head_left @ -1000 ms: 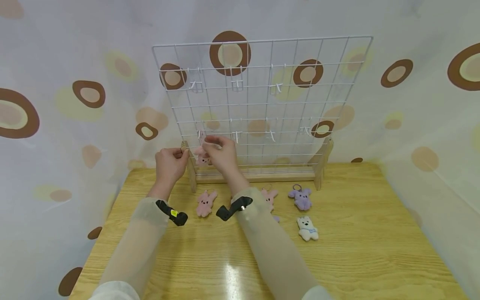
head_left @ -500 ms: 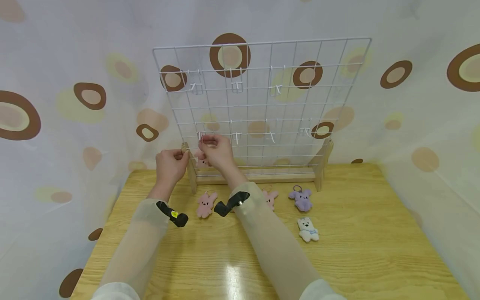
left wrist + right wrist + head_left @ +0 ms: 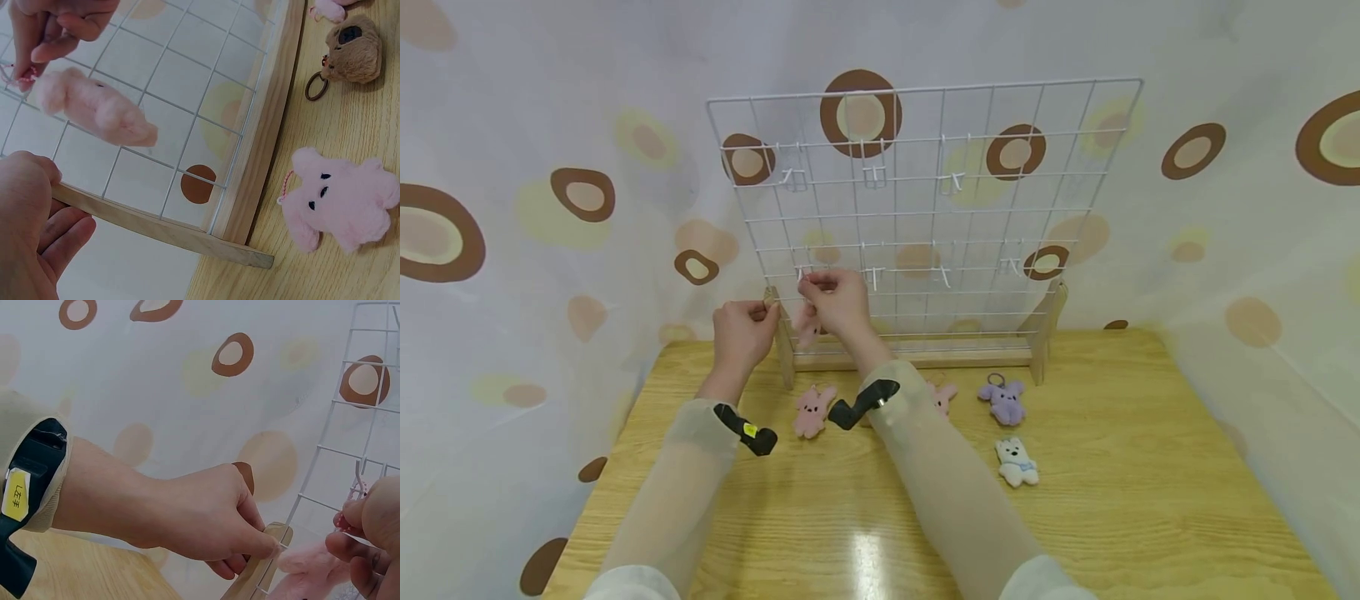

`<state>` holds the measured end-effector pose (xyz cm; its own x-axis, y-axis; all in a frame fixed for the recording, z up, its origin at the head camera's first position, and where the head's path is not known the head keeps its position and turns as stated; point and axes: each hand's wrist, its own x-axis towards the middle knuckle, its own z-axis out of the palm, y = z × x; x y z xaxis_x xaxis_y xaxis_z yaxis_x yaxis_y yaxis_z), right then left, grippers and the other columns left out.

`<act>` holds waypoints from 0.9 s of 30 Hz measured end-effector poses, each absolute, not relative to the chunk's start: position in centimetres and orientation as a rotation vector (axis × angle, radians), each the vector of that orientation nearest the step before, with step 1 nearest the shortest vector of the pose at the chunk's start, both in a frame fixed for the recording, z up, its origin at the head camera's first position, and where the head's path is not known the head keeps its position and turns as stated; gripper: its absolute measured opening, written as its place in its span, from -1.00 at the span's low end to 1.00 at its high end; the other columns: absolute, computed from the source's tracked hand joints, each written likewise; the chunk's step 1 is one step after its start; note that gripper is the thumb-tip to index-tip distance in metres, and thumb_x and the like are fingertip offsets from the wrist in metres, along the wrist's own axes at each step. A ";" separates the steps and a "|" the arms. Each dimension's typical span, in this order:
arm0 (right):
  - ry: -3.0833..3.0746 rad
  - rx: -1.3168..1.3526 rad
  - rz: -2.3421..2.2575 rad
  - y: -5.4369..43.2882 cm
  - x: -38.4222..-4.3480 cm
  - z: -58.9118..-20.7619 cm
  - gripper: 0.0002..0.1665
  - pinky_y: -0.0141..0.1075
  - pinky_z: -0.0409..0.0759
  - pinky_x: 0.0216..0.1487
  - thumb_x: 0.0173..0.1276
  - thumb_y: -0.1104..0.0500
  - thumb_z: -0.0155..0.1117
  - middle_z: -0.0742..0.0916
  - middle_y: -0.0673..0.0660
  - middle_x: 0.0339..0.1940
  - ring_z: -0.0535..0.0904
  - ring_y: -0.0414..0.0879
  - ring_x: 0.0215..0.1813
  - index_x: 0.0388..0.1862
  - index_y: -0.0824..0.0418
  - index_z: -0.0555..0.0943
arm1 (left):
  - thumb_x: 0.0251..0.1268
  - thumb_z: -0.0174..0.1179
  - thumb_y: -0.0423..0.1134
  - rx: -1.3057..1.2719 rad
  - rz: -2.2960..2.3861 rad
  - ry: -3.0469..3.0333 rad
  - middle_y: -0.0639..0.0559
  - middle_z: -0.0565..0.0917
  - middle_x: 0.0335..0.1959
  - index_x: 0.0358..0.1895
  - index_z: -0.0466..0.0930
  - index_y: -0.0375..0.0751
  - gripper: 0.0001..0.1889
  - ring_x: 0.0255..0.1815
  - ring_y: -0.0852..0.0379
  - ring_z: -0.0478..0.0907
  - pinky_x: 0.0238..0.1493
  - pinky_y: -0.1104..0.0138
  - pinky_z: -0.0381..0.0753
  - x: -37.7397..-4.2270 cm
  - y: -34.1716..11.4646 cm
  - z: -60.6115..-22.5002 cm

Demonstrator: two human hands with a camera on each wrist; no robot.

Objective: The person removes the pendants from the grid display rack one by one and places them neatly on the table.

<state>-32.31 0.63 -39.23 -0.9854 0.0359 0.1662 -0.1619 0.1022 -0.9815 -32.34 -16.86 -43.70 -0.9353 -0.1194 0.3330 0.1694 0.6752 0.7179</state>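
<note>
A pink plush keychain (image 3: 806, 327) hangs below my right hand (image 3: 838, 307), which pinches its pink beaded chain (image 3: 341, 520) between thumb and fingers. The chain is at a white hook (image 3: 358, 470), lower left on the white wire grid rack (image 3: 913, 215). Whether the loop is over the hook is hard to tell. My left hand (image 3: 741, 335) grips the top of the rack's left wooden post (image 3: 156, 226), thumb on one side and fingers on the other. In the left wrist view, the plush (image 3: 94, 106) dangles tilted in front of the grid.
On the wooden table (image 3: 1120, 467) lie a pink plush (image 3: 811, 412), a purple plush (image 3: 1003, 403) and a white bear plush (image 3: 1017, 462). Another pink plush (image 3: 942, 399) is partly behind my right forearm. The left wrist view also shows a brown plush (image 3: 354, 51). Several bare hooks hang on the grid.
My right hand has shifted slightly left toward the lower-left hook, its fingers now at the chain near the hook. The hanging plush has turned sideways. My left hand stays on the post.
</note>
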 end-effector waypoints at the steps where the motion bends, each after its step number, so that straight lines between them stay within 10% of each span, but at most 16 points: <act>1: -2.214 0.122 2.010 0.7 -32.2 -39.1 -0.85 -0.33 0.60 -0.54 0.47 0.24 0.46 0.81 0.13 -0.28 0.66 -0.15 -0.47 -0.10 0.32 0.81 | 0.50 0.30 -0.15 -0.035 -1.142 -2.540 -0.13 0.81 -0.42 -0.24 0.86 -0.32 -0.71 -0.43 0.02 0.76 -0.45 0.28 0.63 -32.3 -16.8 -43.7; 27: -2.122 0.272 2.079 1.9 -30.0 -37.4 -0.83 -0.30 0.64 -0.56 0.49 0.23 0.45 0.79 0.14 -0.28 0.66 -0.17 -0.51 -0.09 0.34 0.79 | 0.51 0.30 -0.13 -0.031 -1.148 -2.532 -0.13 0.81 -0.41 -0.23 0.86 -0.33 -0.69 -0.42 0.01 0.75 -0.45 0.30 0.61 -32.2 -16.7 -43.6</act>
<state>-29.97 1.94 -37.43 -0.9710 -0.0185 0.2385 -0.2389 0.0179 -0.9709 -32.18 -16.67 -43.56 -0.9350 -0.1263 0.3313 0.1660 0.6698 0.7237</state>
